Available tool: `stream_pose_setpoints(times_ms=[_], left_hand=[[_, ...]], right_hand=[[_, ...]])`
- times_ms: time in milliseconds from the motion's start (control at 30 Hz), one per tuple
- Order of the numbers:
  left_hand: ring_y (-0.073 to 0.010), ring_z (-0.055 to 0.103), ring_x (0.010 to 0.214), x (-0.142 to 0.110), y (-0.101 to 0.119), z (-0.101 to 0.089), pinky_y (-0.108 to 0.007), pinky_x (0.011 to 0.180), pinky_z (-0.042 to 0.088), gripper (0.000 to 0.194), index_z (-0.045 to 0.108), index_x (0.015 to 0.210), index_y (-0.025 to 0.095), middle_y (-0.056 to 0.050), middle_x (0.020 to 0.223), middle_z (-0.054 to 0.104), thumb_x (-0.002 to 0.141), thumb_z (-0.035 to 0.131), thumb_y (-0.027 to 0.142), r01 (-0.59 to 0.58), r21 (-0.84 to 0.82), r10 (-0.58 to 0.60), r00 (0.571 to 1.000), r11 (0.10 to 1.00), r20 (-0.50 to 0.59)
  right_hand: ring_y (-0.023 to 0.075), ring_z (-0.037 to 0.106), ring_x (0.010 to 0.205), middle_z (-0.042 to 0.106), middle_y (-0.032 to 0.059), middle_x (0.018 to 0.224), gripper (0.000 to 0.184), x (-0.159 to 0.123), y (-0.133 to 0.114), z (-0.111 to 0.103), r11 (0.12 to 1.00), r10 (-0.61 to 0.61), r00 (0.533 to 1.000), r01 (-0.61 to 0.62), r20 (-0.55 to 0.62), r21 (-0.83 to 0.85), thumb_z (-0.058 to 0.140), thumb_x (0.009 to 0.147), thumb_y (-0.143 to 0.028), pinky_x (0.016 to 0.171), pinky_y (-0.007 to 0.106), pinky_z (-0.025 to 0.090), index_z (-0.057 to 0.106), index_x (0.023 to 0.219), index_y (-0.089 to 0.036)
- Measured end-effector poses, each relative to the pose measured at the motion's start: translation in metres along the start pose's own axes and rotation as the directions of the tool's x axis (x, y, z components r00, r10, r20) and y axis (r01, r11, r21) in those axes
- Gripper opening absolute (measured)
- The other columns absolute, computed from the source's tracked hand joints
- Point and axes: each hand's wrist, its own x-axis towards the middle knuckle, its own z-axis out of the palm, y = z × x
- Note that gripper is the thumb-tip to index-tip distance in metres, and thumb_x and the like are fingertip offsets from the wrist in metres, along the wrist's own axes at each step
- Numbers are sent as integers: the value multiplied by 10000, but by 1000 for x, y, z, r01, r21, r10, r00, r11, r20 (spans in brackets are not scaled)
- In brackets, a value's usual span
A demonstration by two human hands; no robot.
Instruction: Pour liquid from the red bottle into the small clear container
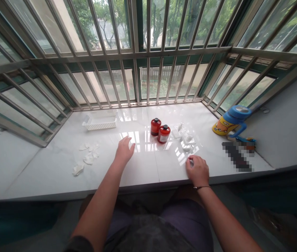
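Observation:
My left hand (124, 150) reaches out over the white marble sill (143, 168), fingers stretched and slightly apart, holding nothing. It is a short way left of two red bottles with black caps (160, 130) that stand side by side. My right hand (197, 170) rests near the sill's front edge with its fingers curled under; something small may be pinched at its fingertips, but I cannot make it out. Small clear plastic packets (184, 138) lie just beyond the right hand, right of the bottles.
A white perforated tray (100, 120) sits at the back left. Crumpled white scraps (87, 157) lie on the left. A yellow and blue bottle (231, 120) lies on its side at the right. Metal window bars (148, 70) enclose the sill.

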Motion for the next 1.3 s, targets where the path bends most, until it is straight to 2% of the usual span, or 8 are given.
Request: stream_pose_setpoints(times_ms=[133, 267, 433, 533, 700, 833, 1100, 1300], left_hand=[[-282, 464, 1544, 57, 52, 23, -468, 1296, 400, 602, 473, 1574, 177, -133, 1652, 510, 1016, 553, 387, -195, -133, 203, 978, 972, 49], [-277, 364, 1606, 110, 91, 35, -478, 1325, 342, 686, 367, 1647, 184, -125, 1727, 396, 981, 530, 224, -335, -196, 355, 932, 922, 78], [-351, 474, 1499, 143, 112, 38, -514, 1262, 384, 593, 628, 1416, 222, -138, 1583, 551, 831, 698, 154, -422, -182, 450, 878, 888, 162], [-310, 617, 1279, 143, 111, 38, -445, 1118, 493, 405, 673, 1242, 246, -109, 1377, 645, 844, 746, 218, -397, -141, 416, 897, 907, 150], [-270, 638, 1024, 125, 93, 33, -379, 883, 533, 354, 617, 1091, 239, -90, 1186, 625, 830, 840, 324, -263, -51, 265, 962, 964, 58], [-254, 610, 917, 95, 67, 18, -379, 817, 522, 226, 568, 993, 241, -68, 1070, 596, 905, 753, 336, -139, 5, 139, 989, 990, -59], [-286, 633, 1003, 3, 1, -28, -406, 903, 542, 273, 643, 1187, 269, -80, 1162, 608, 918, 683, 295, 39, 114, -8, 966, 993, -257], [-298, 639, 991, -56, -27, -49, -400, 853, 553, 205, 666, 1122, 249, -96, 1167, 631, 933, 663, 329, 122, 206, -39, 930, 971, -366]], right_hand=[[285, 600, 1031, 739, 89, 1110, 131, 1, -3, -2, 1000, 4, 1000, -4, 6, -12, 554, 956, -297, 873, 389, 406, 656, 1005, -231], [277, 601, 1047, 730, 79, 1138, 111, 2, -6, -3, 1000, 0, 1000, 1, 24, -28, 562, 960, -285, 877, 384, 401, 660, 985, -239], [270, 599, 1063, 722, 78, 1153, 106, 3, -8, -4, 999, 7, 999, -5, 43, -46, 566, 972, -275, 889, 378, 395, 664, 987, -237], [265, 595, 1076, 719, 72, 1150, 102, 3, -8, -4, 999, 15, 998, -12, 53, -50, 570, 974, -270, 897, 372, 391, 665, 991, -236], [257, 593, 1075, 717, 68, 1148, 107, 3, -10, -5, 999, 28, 998, -25, 56, -46, 570, 974, -264, 915, 366, 387, 670, 996, -232], [259, 595, 1073, 719, 65, 1146, 109, 3, -11, -6, 999, 34, 998, -31, 52, -41, 569, 981, -269, 916, 369, 395, 671, 1000, -233], [306, 603, 1087, 716, 113, 1165, 153, 0, -7, -6, 1000, 1, 999, 0, 42, -12, 542, 997, -284, 920, 415, 444, 674, 1034, -216], [308, 572, 1330, 647, 152, 1385, 280, 7, -37, 10, 967, -236, 965, 222, 111, 128, 543, 1011, -333, 1152, 460, 447, 669, 1228, -209]])
